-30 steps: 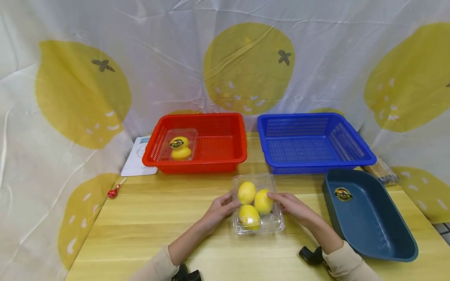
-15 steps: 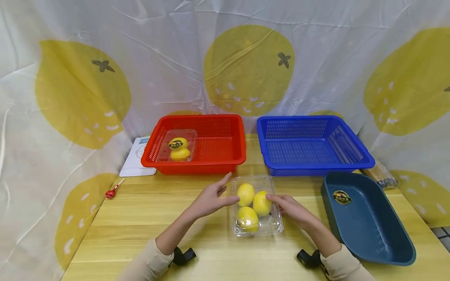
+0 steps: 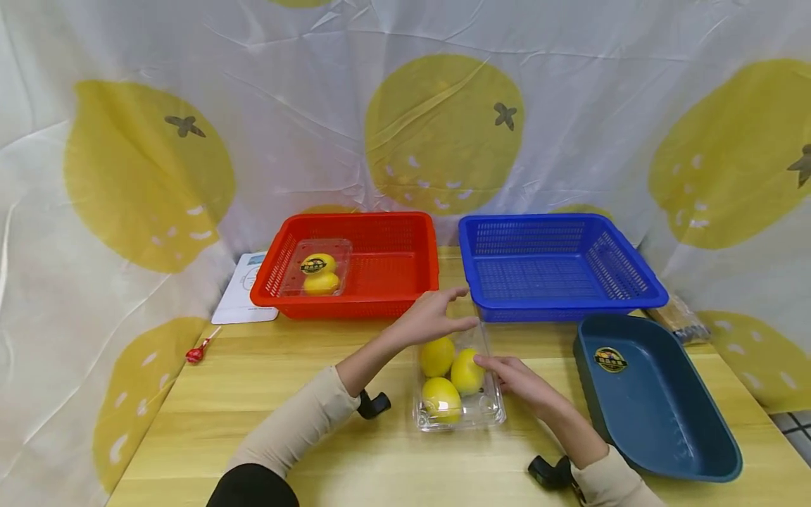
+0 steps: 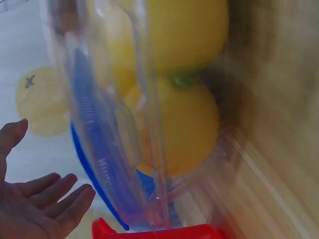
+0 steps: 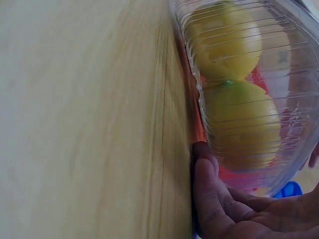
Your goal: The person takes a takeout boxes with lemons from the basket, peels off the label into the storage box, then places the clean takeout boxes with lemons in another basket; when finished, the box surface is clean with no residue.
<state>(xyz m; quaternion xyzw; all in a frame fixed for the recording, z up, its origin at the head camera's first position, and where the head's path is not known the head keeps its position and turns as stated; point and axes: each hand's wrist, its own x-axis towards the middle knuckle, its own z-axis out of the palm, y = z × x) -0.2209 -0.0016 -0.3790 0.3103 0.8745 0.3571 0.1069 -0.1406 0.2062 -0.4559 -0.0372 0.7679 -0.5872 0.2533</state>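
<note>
A clear plastic box (image 3: 488, 408) holding three lemons (image 3: 467, 372) lies on the wooden table (image 3: 285, 394) in front of me. My right hand (image 3: 514, 379) rests against the box's right side, with the thumb near the rim and the fingers flat on the table, as the right wrist view shows (image 5: 219, 204). Raised over the box's far end, my left hand (image 3: 440, 315) has its fingers stretched out and holds nothing. In the left wrist view that hand (image 4: 42, 206) hangs apart from the clear plastic wall (image 4: 144, 99) and the lemons (image 4: 182, 124).
A red basket (image 3: 355, 219) at the back left holds a smaller clear box of lemons (image 3: 315, 272). Beside it stands a blue basket (image 3: 532, 220), and a dark teal tray (image 3: 659, 422) lies at the right. A paper (image 3: 243, 297) and a small red object (image 3: 195, 351) lie at the left.
My left hand left the box's left side, rose and moved forward and right over the box's far end. The right hand stayed against the box.
</note>
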